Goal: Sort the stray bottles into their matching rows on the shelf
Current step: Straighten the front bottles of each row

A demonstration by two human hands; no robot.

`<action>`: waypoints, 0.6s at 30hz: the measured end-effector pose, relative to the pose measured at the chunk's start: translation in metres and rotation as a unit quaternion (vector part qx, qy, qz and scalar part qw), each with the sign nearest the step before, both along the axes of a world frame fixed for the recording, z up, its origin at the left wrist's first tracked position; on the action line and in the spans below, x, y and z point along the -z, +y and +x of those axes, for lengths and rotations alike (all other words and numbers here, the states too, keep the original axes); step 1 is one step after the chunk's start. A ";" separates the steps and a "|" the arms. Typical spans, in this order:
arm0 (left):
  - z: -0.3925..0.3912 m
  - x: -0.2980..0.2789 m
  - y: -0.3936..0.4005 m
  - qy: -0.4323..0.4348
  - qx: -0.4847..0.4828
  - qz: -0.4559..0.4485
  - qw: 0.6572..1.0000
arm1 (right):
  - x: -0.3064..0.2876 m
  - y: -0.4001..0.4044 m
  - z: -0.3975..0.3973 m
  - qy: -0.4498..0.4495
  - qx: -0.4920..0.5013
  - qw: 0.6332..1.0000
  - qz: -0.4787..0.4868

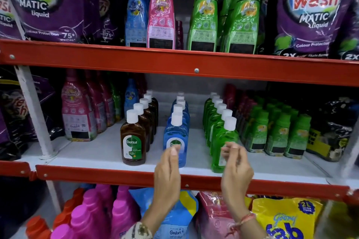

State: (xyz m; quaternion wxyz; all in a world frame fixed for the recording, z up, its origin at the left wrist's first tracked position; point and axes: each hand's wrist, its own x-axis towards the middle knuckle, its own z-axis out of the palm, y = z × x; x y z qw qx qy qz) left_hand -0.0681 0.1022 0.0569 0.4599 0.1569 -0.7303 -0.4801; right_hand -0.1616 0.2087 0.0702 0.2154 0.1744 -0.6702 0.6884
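On the middle shelf (108, 153), three rows run front to back: brown bottles (133, 139) labelled Dettol at centre left, blue bottles (175, 137) in the middle, green bottles (221, 141) at centre right. The left hand (168, 176) and right hand (236, 172) hover in front of them, fingers loosely curled, holding nothing. Purple pouches (310, 11) in the upper corners read "Safe wash MATIC liquid".

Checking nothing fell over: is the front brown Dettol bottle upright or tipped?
Upright. The front brown Dettol bottle stands on its base on the white shelf, white cap on top.
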 end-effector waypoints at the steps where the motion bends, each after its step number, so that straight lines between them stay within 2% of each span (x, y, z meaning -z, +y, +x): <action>1: -0.005 0.001 0.006 -0.028 0.040 0.012 0.999 | 0.000 0.006 -0.009 -0.007 0.014 1.000 -0.005; 4: -0.023 -0.006 0.022 -0.126 0.133 0.051 0.982 | 0.003 0.020 -0.039 -0.068 0.020 0.997 0.040; 7: -0.041 -0.013 0.035 -0.197 0.170 0.070 0.963 | -0.002 0.028 -0.050 -0.141 -0.027 0.984 0.105; 12: -0.060 -0.015 0.042 -0.201 0.227 0.097 0.948 | -0.004 0.036 -0.050 -0.122 -0.020 0.983 0.136; 18: -0.059 -0.030 0.048 -0.166 0.239 0.122 0.949 | 0.010 0.045 -0.059 -0.102 0.008 0.984 0.144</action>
